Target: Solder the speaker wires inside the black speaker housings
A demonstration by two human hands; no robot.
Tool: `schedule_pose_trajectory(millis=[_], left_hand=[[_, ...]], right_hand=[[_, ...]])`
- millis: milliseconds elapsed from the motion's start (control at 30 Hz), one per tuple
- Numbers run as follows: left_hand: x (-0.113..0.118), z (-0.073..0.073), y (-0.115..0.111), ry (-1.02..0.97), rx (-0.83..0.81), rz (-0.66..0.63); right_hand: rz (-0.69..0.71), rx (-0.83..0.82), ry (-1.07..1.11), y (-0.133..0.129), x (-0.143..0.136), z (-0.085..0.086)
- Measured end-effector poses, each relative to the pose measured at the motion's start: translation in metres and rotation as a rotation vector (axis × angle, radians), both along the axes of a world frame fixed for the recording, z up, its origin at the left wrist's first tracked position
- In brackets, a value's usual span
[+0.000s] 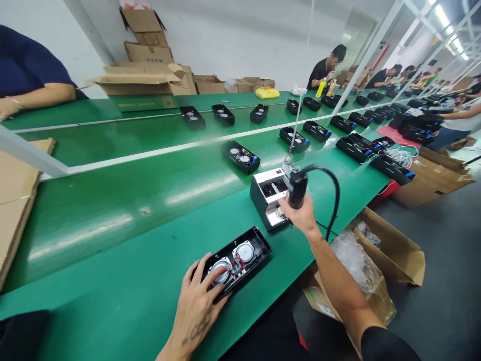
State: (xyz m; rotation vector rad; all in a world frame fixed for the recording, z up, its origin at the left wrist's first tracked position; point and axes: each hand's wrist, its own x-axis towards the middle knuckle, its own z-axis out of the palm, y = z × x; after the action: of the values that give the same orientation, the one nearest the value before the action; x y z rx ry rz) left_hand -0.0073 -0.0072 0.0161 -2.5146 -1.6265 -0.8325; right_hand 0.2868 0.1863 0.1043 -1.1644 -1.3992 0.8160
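Green bench (124,271) with an open speaker case (251,275) on it, seemingly part-built

The case lies near the bench's front edge, inside facing up, just beside a metal box (259,203). The left hand (199,293), fingers half spread, holds its left end; the right hand (302,215) is closed round a power screwdriver (298,188) by the box. Two round speakers (244,252) sit inside with red wires (237,259) between them; no cover is on, and any screws are too small to tell.
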Motion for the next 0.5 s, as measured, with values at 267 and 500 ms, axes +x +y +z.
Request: schedule_pose_trajectory(millis=[267, 500], left_hand=[[0.007, -0.001, -0.002, -0.009, -0.005, 0.036], [0.011, -0.002, -0.005, -0.036, -0.005, 0.071]], right_hand=[[0.457, 0.038, 0.551, -0.096, -0.048, 0.004], [0.613, 0.122, 0.469, -0.124, -0.112, -0.007]])
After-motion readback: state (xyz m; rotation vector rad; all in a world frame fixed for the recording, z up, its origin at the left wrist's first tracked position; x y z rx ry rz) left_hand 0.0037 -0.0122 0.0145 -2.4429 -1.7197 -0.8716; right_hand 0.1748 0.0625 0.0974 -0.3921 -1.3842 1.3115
